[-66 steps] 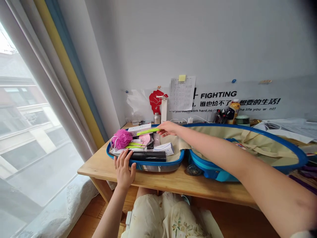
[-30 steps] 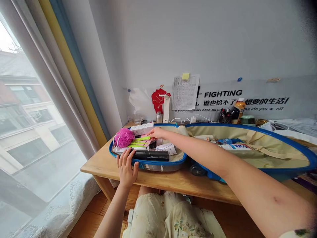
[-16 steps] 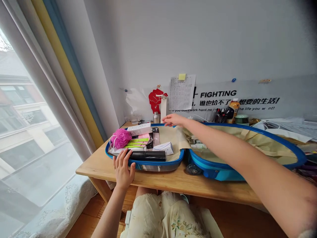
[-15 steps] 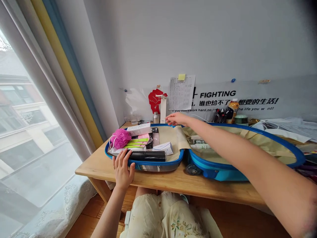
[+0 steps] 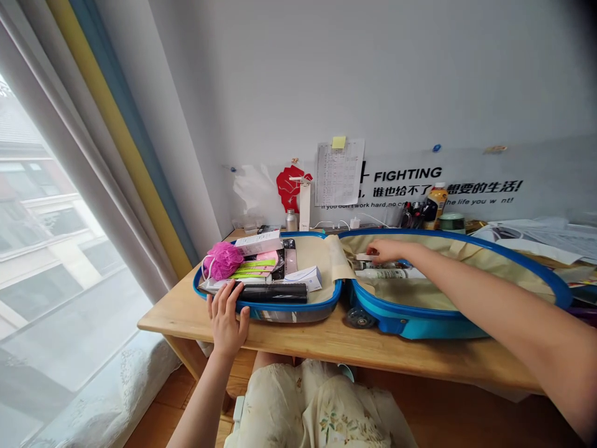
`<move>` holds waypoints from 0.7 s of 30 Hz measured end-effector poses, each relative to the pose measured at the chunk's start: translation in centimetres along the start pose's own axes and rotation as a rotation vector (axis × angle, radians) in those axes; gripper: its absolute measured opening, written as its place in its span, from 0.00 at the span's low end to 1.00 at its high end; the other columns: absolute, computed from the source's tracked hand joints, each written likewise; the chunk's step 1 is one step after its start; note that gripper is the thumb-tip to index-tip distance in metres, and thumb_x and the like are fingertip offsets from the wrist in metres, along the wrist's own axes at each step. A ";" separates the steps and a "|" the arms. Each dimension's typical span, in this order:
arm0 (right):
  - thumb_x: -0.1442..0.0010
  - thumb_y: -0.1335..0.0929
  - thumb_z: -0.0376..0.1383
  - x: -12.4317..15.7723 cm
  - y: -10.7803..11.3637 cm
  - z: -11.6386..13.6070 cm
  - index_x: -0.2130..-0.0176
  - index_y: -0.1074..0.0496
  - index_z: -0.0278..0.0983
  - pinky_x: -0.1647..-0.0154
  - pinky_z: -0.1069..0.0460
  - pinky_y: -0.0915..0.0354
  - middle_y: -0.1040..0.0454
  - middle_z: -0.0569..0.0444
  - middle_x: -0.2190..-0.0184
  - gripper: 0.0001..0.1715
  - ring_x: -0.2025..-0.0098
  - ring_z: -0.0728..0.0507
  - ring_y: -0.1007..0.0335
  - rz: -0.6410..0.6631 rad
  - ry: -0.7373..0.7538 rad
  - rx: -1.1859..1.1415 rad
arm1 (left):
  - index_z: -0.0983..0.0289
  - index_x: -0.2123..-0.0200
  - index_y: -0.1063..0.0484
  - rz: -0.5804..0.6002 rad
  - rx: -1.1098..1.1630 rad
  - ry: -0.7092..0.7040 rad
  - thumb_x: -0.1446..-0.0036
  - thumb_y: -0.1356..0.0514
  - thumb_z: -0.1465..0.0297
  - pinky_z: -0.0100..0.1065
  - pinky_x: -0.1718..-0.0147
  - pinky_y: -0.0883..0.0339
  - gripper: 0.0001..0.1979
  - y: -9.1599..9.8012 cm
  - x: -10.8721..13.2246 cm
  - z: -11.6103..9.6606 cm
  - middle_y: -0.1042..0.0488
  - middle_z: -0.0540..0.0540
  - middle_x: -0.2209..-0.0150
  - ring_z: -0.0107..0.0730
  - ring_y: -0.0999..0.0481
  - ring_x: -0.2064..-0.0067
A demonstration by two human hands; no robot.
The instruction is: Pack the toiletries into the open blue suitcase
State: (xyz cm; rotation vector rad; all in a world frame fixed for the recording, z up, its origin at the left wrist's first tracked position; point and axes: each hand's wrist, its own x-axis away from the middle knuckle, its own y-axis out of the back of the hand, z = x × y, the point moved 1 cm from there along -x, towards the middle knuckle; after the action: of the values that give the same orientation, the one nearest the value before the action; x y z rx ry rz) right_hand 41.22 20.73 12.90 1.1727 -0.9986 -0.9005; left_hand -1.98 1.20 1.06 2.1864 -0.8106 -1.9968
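Note:
A blue suitcase (image 5: 298, 307) lies open on the wooden table. My left hand (image 5: 229, 325) rests on its near left rim, fingers stretched out against the end of a black cylinder (image 5: 275, 292). Behind that are a pink bath puff (image 5: 222, 260), a long white box (image 5: 258, 242), yellow-green packets (image 5: 253, 269) and a small white-and-blue box (image 5: 305, 277). In the suitcase's right half, my right hand (image 5: 387, 250) has its fingers closed at the end of a small white box (image 5: 365, 257). White tubes (image 5: 382, 273) lie just in front of it.
Along the wall stand a silver bottle (image 5: 291, 220), a white folding lamp (image 5: 305, 205), an orange bottle (image 5: 435, 205) and a green jar (image 5: 451, 221). Papers (image 5: 532, 239) are piled at the right. A suitcase wheel (image 5: 360, 317) sits near the table's front.
My right hand has come down and to the right, from above the suitcase's back rim into its right half, at the small white box. My left hand stays on the rim.

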 end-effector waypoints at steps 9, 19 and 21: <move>0.58 0.24 0.34 -0.4 -0.1 0.8 0.71 0.23 0.38 0.63 0.48 0.37 0.22 0.47 0.69 0.09 0.63 0.37 0.26 0.007 -0.041 0.088 | 0.62 0.38 0.35 0.020 -0.001 0.043 0.32 0.54 0.58 0.49 0.33 0.61 0.25 0.1 0.0 -0.2 0.31 0.63 0.40 0.45 0.39 0.36; 0.35 0.39 0.37 1.6 5.6 9.1 0.43 0.30 0.45 0.65 0.52 0.43 0.26 0.49 0.47 0.22 0.52 0.40 0.29 -0.320 0.250 0.289 | 0.63 0.39 0.34 0.015 0.008 0.049 0.32 0.54 0.58 0.49 0.33 0.61 0.25 0.1 0.0 -0.2 0.31 0.64 0.40 0.46 0.39 0.36; 0.35 0.39 0.36 0.9 4.9 13.0 0.46 0.28 0.44 0.66 0.53 0.44 0.24 0.49 0.50 0.20 0.54 0.42 0.28 -0.270 0.460 0.390 | 0.63 0.39 0.34 0.015 0.015 0.049 0.32 0.54 0.58 0.49 0.33 0.61 0.25 0.1 0.0 -0.3 0.31 0.64 0.40 0.46 0.39 0.36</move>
State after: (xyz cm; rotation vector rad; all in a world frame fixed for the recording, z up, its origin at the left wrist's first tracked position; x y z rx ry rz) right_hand 29.40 16.79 19.15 1.7826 -0.6597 -0.6071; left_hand -1.77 1.03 1.17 2.2207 -0.8358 -1.9282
